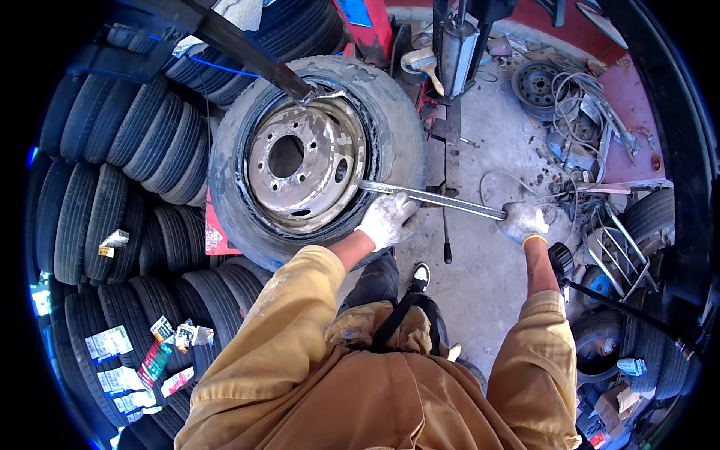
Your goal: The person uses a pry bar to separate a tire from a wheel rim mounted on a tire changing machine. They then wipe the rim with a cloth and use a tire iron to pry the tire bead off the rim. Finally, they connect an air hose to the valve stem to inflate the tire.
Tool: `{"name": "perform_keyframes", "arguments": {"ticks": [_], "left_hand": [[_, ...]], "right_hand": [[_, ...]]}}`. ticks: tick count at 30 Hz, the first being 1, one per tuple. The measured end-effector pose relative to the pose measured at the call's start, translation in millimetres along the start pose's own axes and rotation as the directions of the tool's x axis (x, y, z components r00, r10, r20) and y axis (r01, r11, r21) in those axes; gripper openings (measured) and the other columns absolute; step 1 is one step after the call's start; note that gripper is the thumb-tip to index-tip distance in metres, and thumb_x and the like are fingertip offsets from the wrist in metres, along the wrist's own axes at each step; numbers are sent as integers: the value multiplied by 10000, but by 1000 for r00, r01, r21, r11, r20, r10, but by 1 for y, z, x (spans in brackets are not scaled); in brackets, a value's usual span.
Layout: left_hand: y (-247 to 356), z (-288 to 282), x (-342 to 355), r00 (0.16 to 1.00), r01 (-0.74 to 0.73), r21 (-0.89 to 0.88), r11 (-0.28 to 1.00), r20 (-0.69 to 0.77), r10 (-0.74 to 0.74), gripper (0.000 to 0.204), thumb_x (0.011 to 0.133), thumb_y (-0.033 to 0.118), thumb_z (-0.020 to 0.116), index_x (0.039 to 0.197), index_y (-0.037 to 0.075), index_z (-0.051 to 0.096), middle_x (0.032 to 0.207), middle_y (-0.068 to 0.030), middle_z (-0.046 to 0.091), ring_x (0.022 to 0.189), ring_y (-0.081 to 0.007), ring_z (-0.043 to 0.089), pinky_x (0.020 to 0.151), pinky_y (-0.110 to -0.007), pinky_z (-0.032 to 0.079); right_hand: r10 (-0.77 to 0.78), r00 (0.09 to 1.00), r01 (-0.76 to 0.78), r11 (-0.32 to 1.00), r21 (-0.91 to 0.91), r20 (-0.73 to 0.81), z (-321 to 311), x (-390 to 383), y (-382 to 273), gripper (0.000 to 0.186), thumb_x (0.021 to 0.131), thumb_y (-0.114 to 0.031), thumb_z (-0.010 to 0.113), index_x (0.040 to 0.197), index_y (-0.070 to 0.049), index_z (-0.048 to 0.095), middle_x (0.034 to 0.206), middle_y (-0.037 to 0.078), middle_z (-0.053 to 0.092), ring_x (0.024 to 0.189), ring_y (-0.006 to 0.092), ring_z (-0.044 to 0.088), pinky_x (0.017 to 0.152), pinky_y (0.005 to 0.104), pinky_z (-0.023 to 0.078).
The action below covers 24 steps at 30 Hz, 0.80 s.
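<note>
A large worn tyre lies flat before me around a rusty, dirty-white steel rim with a round centre hole. A long metal tyre lever reaches from the rim's right edge out to the right. My right hand, in a whitish work glove, is wrapped around its outer end. Close to the tyre's sidewall, my gloved left hand has its fingers bent against the lever's inner part. Some of those fingertips are hidden. From the upper left, a dark machine arm comes down to the rim's upper edge.
Stacked tyres fill the left side, some with paper labels. A brush sits beside a metal cylinder at the top. Further right lie a bare steel rim, tangled cable, a metal frame and more tyres. Concrete floor shows between.
</note>
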<state>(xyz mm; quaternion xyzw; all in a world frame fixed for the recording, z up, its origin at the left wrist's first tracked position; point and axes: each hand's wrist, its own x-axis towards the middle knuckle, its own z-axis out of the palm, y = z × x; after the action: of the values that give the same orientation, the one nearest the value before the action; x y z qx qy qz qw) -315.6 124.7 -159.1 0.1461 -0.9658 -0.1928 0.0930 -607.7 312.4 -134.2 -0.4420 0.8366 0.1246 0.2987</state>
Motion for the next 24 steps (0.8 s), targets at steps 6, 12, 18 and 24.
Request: {"name": "perform_keyframes", "arguments": {"ticks": [6,12,18,24], "left_hand": [[-5,-9,-27,996,-89,-6,996,-9,89,154,776,184,713,873,101,627,904,-111,587,861,-329,616,744,-464,487],[-9,-20,-47,989,-147,-71,987,-18,146,99,762,142,696,802,90,623,815,-106,581,820,-341,608,723,-470,483],[-20,-29,-71,982,-108,-87,990,146,120,133,792,188,687,862,86,636,879,-145,596,893,-365,616,781,-491,493],[-27,-41,-95,969,-162,-75,984,174,173,121,804,191,679,836,88,625,845,-157,594,848,-369,621,766,-489,495]], "right_hand": [[5,999,-5,1000,8,-32,17,-21,-11,297,838,-342,611,1012,-154,762,1048,144,741,1005,349,705,883,465,551],[-8,997,10,1000,27,-77,40,-42,-20,292,819,-354,616,985,-164,763,969,150,742,927,362,713,837,477,556],[4,996,-2,1000,20,-90,55,-59,-33,259,823,-342,623,965,-174,760,927,134,747,902,338,724,805,470,564],[30,993,-22,997,70,-115,88,-85,-50,279,830,-384,623,957,-176,759,888,142,745,861,351,727,767,479,564]]}}
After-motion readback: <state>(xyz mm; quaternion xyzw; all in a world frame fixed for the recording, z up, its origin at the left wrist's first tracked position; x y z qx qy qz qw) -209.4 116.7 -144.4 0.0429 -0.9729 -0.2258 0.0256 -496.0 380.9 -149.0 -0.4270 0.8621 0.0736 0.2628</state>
